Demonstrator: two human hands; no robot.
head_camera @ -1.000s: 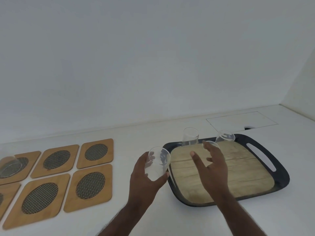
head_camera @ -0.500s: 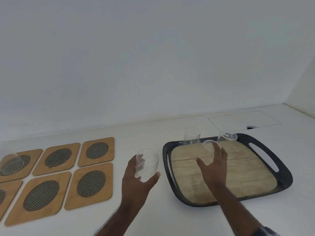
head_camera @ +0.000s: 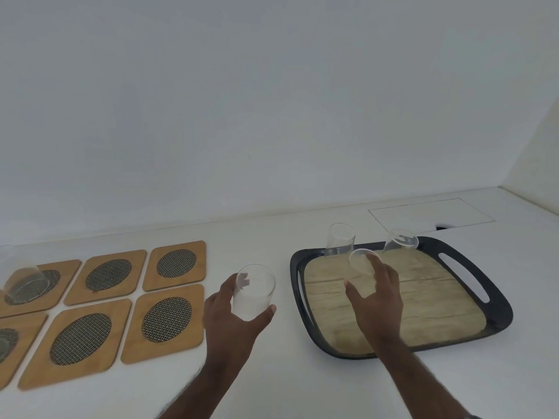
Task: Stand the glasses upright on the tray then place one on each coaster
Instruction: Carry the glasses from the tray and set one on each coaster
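Note:
My left hand (head_camera: 233,322) grips a clear glass (head_camera: 254,293) upright above the white counter, between the coasters and the tray. My right hand (head_camera: 378,300) hovers over the black tray (head_camera: 496,300) with fingers spread, its fingertips at a clear glass (head_camera: 361,260) on the tray. Two more glasses stand at the tray's far edge, one at the back left (head_camera: 340,243) and one at the back right (head_camera: 400,241). Several wooden coasters with mesh ovals lie at the left, the nearest one (head_camera: 165,323) bare. Another glass (head_camera: 25,279) rests on a far-left coaster.
The white counter (head_camera: 272,388) runs to a white wall behind. A flush rectangular panel (head_camera: 429,214) with a small dark opening lies behind the tray. A side wall closes the right end.
My left hand has carried its glass leftward, away from the tray and toward the coasters. My right hand has reached farther across the tray to the middle glass.

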